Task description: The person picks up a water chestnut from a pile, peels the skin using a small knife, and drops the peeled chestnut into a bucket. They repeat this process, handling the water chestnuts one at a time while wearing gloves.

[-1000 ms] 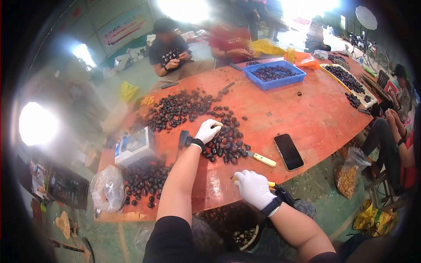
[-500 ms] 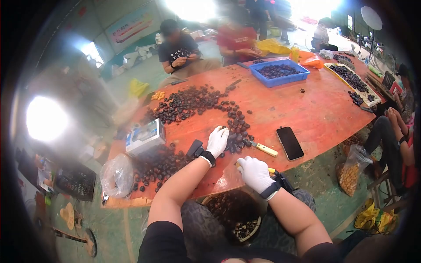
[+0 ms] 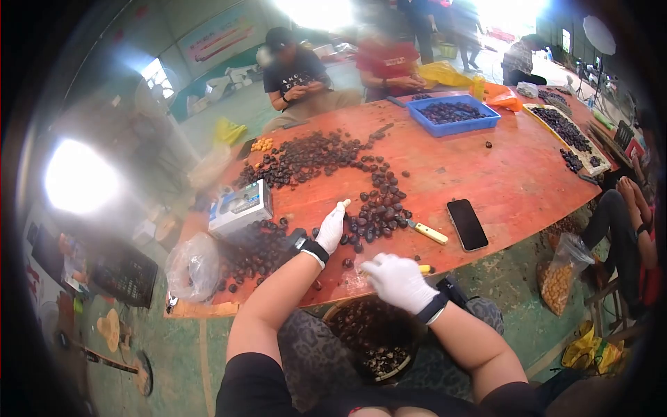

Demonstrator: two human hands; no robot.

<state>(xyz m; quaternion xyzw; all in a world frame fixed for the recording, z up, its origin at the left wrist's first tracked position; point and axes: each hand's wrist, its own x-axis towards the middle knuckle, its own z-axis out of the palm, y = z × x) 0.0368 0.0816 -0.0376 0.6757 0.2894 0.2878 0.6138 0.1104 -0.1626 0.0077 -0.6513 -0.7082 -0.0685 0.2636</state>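
My left hand (image 3: 331,228), in a white glove, is closed with a small pale piece (image 3: 346,203) at its fingertips, just left of a pile of dark brown nuts (image 3: 379,212). My right hand (image 3: 401,281), also gloved in white, is wrapped round a yellow-handled tool (image 3: 425,269) over the near table edge; most of the tool is hidden by the hand. A knife with a pale handle (image 3: 431,233) lies right of the pile, beside a black phone (image 3: 467,224). Below the edge, between my knees, stands a basket (image 3: 405,368) of dark shells.
On the red table (image 3: 514,181) are a white box (image 3: 240,208), a clear plastic bag (image 3: 191,267), more dark nuts (image 3: 299,163), a blue tray (image 3: 455,127) and a long pale tray (image 3: 596,167). Several people sit around it. A bag of pale nuts (image 3: 556,285) is at right.
My left hand has moved slightly down and left, with a pale piece now visible at its fingertips. My right hand has shifted left. The whole view has shifted a little.
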